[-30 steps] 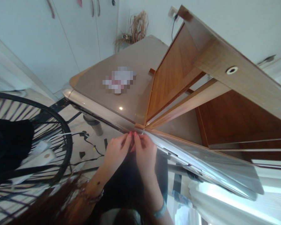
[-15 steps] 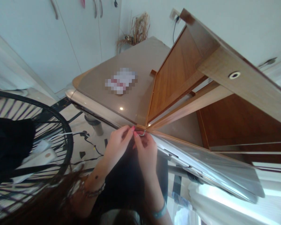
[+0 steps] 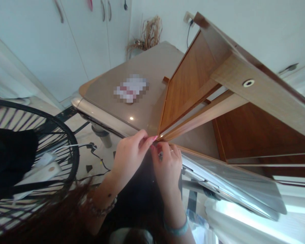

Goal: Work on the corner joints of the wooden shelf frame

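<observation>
White walls and white cupboard doors (image 3: 73, 37) fill the back of the room, and a dry plant (image 3: 146, 34) stands in the far corner. Your shiny brown desk (image 3: 142, 112) sits in front of you, with a blurred paper (image 3: 131, 88) lying flat on top. On the right, wooden boards (image 3: 193, 78) lean up from the desk like an open drawer or shelf. A black wire chair (image 3: 53, 142) is on your left, and a thin cable (image 3: 96, 154) lies on the floor under the desk.

Both of your hands meet at the front edge of the desk, right where the wood corner comes to a point. Your left hand (image 3: 130, 154) has its fingers pressed together, pinching at that corner with the pink nails pointing at it. Your right hand (image 3: 167, 164) is curled just beside it, fingers bent in around a small metal piece (image 3: 160, 155); it is too tiny to name. Holding them so close looks like a way to keep the little piece steady against the edge.

Half a second ago your hands were a bit lower and the metal hook showed between your fingertips. Now both hands are higher, the left thumb covers the corner, and the metal piece is mostly hidden in the right hand.
</observation>
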Demonstrator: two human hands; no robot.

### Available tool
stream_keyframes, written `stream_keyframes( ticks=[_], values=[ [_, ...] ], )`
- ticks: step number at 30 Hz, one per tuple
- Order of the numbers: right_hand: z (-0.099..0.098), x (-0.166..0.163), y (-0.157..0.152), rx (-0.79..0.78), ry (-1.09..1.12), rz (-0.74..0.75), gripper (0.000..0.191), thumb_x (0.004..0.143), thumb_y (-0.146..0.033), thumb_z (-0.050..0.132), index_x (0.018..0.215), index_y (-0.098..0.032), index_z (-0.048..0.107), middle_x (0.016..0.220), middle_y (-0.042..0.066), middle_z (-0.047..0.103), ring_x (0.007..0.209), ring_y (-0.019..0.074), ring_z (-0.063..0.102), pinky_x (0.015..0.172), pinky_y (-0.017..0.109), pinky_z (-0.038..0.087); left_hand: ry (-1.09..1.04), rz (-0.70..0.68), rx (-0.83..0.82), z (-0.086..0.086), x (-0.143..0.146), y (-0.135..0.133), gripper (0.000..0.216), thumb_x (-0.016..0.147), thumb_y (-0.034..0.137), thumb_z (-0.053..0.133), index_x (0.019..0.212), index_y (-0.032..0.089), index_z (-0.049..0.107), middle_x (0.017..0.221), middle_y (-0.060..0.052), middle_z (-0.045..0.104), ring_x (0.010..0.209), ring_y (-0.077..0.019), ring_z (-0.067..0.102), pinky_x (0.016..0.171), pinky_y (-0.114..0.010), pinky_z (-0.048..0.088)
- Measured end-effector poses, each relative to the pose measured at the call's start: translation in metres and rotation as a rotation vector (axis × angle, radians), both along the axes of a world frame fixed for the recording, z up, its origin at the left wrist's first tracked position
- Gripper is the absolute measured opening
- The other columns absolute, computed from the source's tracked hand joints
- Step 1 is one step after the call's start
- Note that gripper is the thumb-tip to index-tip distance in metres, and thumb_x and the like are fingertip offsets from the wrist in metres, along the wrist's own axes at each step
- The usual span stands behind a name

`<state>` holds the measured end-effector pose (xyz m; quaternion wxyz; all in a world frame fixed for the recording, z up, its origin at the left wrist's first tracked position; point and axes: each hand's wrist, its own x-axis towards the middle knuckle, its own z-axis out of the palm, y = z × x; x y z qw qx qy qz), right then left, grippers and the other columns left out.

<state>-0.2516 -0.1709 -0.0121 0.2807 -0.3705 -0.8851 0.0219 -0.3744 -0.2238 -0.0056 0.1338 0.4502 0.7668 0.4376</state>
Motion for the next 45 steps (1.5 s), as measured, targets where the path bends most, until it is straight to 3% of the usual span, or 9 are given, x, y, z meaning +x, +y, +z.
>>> stream_keyframes(
  ticks=[7,12,18,21,24,30,34,39,45],
  values=[
    [-0.002,0.001,-0.006,-0.056,-0.005,-0.135,0.027,0.096,-0.028,0.040,0.081,-0.018,0.060,0.065,0.004,0.059,0.063,0.0186,0.055,0.057,0.029,0.032,0.215,-0.128,0.021,0.010,0.011,0.008,0.036,0.094,0.049,0.044,0.076,0.021,0.057,0.057,0.002,0.056,0.052,-0.0113,0.047,0.054,-0.025,0.026],
    [-0.004,0.001,-0.011,-0.476,0.234,-0.162,0.034,0.098,-0.040,0.039,0.086,-0.018,0.063,0.068,0.003,0.065,0.058,0.0156,0.058,0.053,0.025,0.035,0.080,-0.084,0.024,0.000,0.019,0.001,0.035,0.094,0.048,0.043,0.078,0.021,0.056,0.058,0.002,0.058,0.054,-0.0115,0.050,0.054,-0.024,0.029],
    [-0.006,0.003,-0.003,-1.013,0.545,-0.024,0.048,0.094,-0.052,0.046,0.060,-0.018,0.055,0.051,-0.002,0.054,0.045,0.0097,0.047,0.046,0.021,0.035,-0.257,-0.064,-0.022,-0.024,0.024,-0.007,0.036,0.096,0.045,0.037,0.080,0.020,0.058,0.062,0.001,0.062,0.056,-0.0129,0.057,0.054,-0.023,0.034],
    [-0.009,0.006,0.001,-1.151,0.597,-0.011,0.045,0.090,-0.055,0.051,0.065,-0.017,0.058,0.049,-0.003,0.052,0.041,0.0078,0.042,0.042,0.020,0.032,-0.417,-0.098,0.018,-0.028,0.024,-0.005,0.037,0.096,0.046,0.038,0.084,0.020,0.060,0.067,0.000,0.066,0.064,-0.0139,0.062,0.058,-0.022,0.039],
    [-0.008,0.008,0.001,-1.070,0.620,-0.099,0.036,0.084,-0.052,0.062,0.083,-0.016,0.064,0.057,-0.002,0.059,0.047,0.0097,0.052,0.046,0.020,0.039,-0.474,-0.124,0.031,-0.028,0.025,-0.002,0.037,0.095,0.047,0.040,0.082,0.019,0.060,0.069,-0.001,0.066,0.068,-0.0148,0.063,0.061,-0.022,0.041],
    [-0.006,0.012,-0.005,-0.776,0.521,-0.237,0.031,0.083,-0.048,0.066,0.088,-0.019,0.062,0.062,-0.002,0.065,0.054,0.0130,0.060,0.053,0.021,0.045,-0.585,-0.163,0.057,-0.033,0.028,0.000,0.036,0.095,0.046,0.041,0.076,0.018,0.056,0.068,0.001,0.063,0.065,-0.0134,0.059,0.059,-0.022,0.039],
    [-0.012,0.019,-0.005,-0.531,0.265,-0.224,0.030,0.093,-0.048,0.052,0.094,-0.020,0.059,0.065,-0.001,0.066,0.056,0.0142,0.062,0.052,0.021,0.040,-0.639,-0.197,0.106,-0.035,0.031,0.003,0.036,0.096,0.043,0.039,0.074,0.018,0.053,0.068,0.002,0.059,0.064,-0.0110,0.054,0.060,-0.021,0.038],
    [-0.015,0.026,-0.006,-0.269,-0.194,-0.216,0.039,0.104,-0.032,0.023,0.089,-0.017,0.055,0.061,0.002,0.062,0.048,0.0140,0.056,0.046,0.023,0.024,-0.682,-0.189,0.176,-0.040,0.037,0.008,0.041,0.097,0.043,0.037,0.065,0.018,0.044,0.060,0.004,0.044,0.057,-0.0092,0.043,0.056,-0.022,0.033],
    [-0.009,0.025,-0.010,-0.199,-0.431,-0.237,0.031,0.103,-0.028,0.029,0.092,-0.019,0.056,0.058,0.000,0.060,0.043,0.0137,0.053,0.047,0.026,0.013,-0.650,-0.154,0.164,-0.038,0.038,0.007,0.040,0.096,0.044,0.038,0.067,0.018,0.047,0.062,0.003,0.048,0.059,-0.0099,0.047,0.057,-0.021,0.035]
  ],
)
